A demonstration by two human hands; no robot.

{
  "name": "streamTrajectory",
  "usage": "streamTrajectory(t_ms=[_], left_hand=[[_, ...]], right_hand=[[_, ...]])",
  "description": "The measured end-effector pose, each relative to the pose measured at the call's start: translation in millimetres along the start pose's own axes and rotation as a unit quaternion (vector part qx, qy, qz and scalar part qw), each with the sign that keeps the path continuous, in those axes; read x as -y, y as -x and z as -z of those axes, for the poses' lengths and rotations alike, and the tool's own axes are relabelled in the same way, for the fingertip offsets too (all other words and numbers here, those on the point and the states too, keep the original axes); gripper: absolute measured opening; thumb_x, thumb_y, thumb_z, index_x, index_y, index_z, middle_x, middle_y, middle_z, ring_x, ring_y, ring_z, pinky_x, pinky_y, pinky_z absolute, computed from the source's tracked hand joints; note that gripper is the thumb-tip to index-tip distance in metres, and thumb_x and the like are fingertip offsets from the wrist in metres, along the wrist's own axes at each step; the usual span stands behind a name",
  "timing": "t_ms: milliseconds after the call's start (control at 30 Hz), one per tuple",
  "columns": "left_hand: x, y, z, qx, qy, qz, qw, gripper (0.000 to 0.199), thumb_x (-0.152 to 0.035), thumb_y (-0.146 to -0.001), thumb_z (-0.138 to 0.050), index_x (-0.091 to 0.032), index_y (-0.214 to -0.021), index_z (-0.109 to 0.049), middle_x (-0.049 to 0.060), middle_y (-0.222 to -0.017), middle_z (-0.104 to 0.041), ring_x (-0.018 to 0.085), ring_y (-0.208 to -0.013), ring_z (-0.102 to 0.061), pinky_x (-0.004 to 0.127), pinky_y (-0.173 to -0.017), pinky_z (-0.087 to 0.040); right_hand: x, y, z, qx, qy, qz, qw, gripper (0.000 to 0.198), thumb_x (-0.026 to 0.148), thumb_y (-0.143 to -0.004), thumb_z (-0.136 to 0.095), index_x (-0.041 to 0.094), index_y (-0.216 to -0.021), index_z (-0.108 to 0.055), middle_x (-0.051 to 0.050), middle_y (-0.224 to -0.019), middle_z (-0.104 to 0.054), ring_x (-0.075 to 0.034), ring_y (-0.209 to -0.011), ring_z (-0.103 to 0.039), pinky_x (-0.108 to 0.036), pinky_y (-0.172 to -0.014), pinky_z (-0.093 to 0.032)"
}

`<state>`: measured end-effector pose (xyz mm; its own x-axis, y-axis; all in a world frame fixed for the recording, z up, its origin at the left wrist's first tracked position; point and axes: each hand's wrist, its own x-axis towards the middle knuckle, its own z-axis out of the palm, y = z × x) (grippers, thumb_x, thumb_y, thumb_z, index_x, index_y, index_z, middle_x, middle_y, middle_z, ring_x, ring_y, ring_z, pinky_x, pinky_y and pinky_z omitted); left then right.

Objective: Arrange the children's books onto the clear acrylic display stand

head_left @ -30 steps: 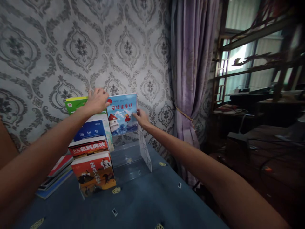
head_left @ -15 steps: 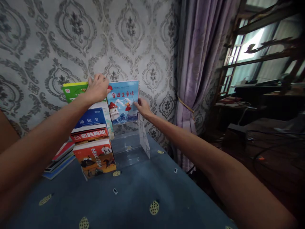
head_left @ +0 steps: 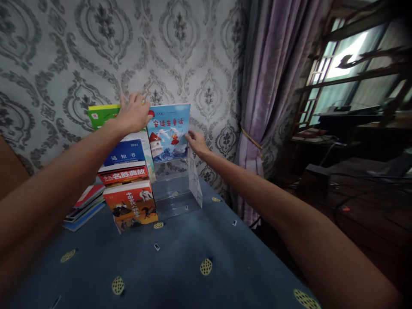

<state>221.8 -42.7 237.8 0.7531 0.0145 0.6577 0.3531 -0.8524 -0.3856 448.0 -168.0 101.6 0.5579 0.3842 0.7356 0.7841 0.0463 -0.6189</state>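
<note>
A light-blue picture book (head_left: pixel 170 143) with a red-roofed house on its cover stands upright in the back right of a clear plastic rack (head_left: pixel 195 184). My right hand (head_left: pixel 198 143) pinches its right edge. At its top left corner, my left hand (head_left: pixel 133 115) grips the edge, with some fingers hidden behind. Left of it stand a green book (head_left: pixel 103 116), partly covered by my left forearm, and a blue booklet (head_left: pixel 126 152). Lower in the rack are a red book (head_left: pixel 124 174) and an orange book (head_left: pixel 131 206) with horses on it.
A small stack of books (head_left: pixel 86 205) lies left of the rack on the dark blue tablecloth (head_left: pixel 174 274). Behind stands a patterned wall (head_left: pixel 180 51). A purple curtain (head_left: pixel 267 86) hangs at the right, past the table edge, near dark wooden furniture (head_left: pixel 347 116).
The view has shifted slightly, so the rack and books sit a little higher and farther right. Both hands keep about the same places on the light-blue picture book.
</note>
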Motion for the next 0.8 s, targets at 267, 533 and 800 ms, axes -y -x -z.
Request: streamTrajectory(t_ms=[267, 533, 800], left_hand=[[-34, 77, 19, -0.086, 0.042, 0.015, 0.995, 0.045, -0.022, -0.098, -0.045, -0.012, -0.142, -0.042, 0.02, -0.151, -0.045, 0.034, -0.149, -0.03, 0.057, -0.119, -0.027], [-105, 321, -47, -0.065, 0.135, -0.158, 0.976, 0.05, -0.006, -0.089, -0.046, -0.026, -0.134, -0.057, 0.011, -0.137, -0.065, 0.026, -0.14, -0.048, 0.057, -0.116, -0.041], [-92, 402, -100, 0.08, 0.222, -0.021, 0.972, 0.05, -0.019, -0.083, -0.039, -0.04, -0.114, -0.071, 0.006, -0.117, -0.075, 0.025, -0.119, -0.067, 0.037, -0.094, -0.062]], right_hand=[[10, 71, 5, -0.091, -0.024, -0.03, 0.995, 0.043, 0.045, -0.095, -0.041, 0.017, -0.12, -0.061, -0.015, -0.119, -0.068, -0.028, -0.114, -0.061, -0.047, -0.101, -0.047], [40, 269, -35, 0.128, -0.155, -0.118, 0.972, 0.036, 0.054, -0.096, -0.046, 0.023, -0.097, -0.063, -0.005, -0.085, -0.068, -0.021, -0.082, -0.065, -0.033, -0.077, -0.053], [90, 342, -93, 0.367, -0.209, -0.116, 0.899, 0.036, 0.048, -0.099, -0.045, 0.02, -0.098, -0.069, -0.004, -0.08, -0.071, -0.019, -0.075, -0.068, -0.029, -0.071, -0.052]])
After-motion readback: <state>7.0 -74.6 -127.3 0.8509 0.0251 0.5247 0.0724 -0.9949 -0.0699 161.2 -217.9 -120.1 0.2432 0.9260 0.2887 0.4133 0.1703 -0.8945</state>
